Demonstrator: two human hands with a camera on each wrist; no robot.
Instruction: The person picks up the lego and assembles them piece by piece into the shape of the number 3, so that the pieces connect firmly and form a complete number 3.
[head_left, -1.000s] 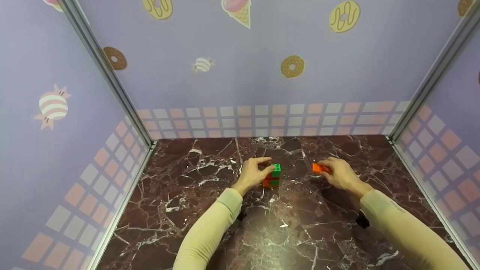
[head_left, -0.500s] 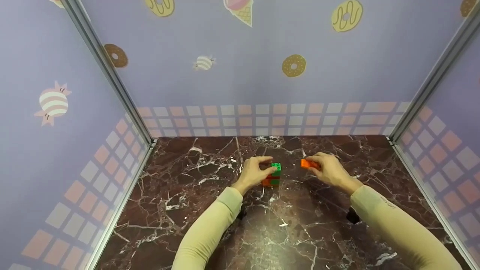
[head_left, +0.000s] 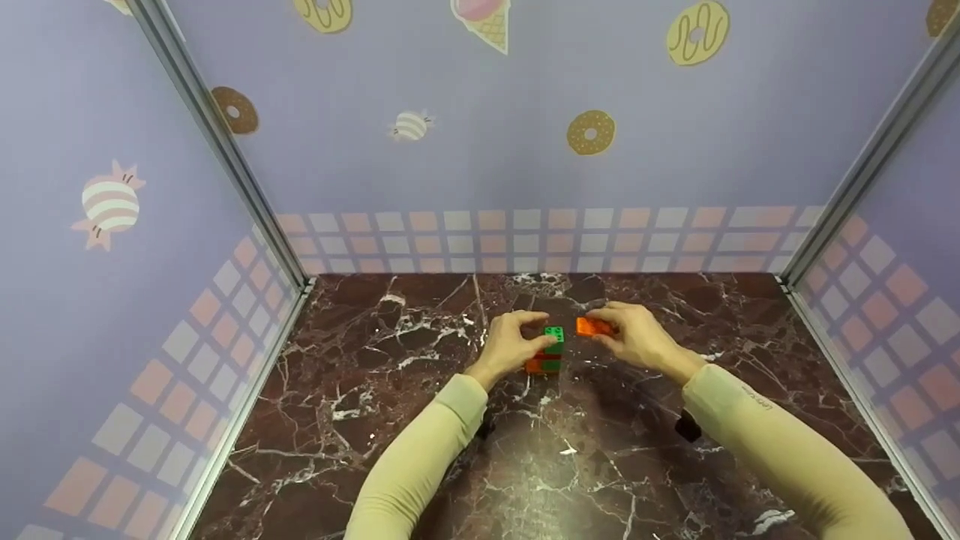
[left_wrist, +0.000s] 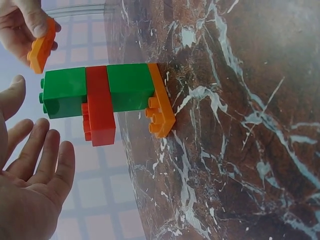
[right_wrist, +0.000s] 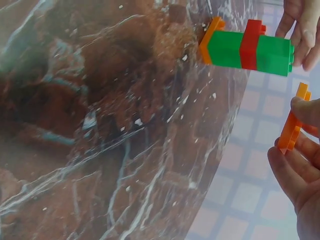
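Your counter (head_left: 420,450) is dark red marble with white veins, walled on three sides by lilac panels (head_left: 480,150) printed with doughnuts, sweets and an ice-cream cone. Your right hand (head_left: 637,337) has its fingers (right_wrist: 292,170) and thumb pinched on a flat orange brick (head_left: 592,326), held off the counter just to the right of the stack (head_left: 549,349) and about level with its top, not touching it. Your left hand (head_left: 510,346) sits at the stack's left side; the wrist view shows its fingers (left_wrist: 47,155) nearly straight and spread, close beside the bricks, and you cannot tell there whether they touch. The stack stands upright near the middle of the counter: an orange plate at the bottom, then green, red, and green on top, with the red brick jutting out one side.
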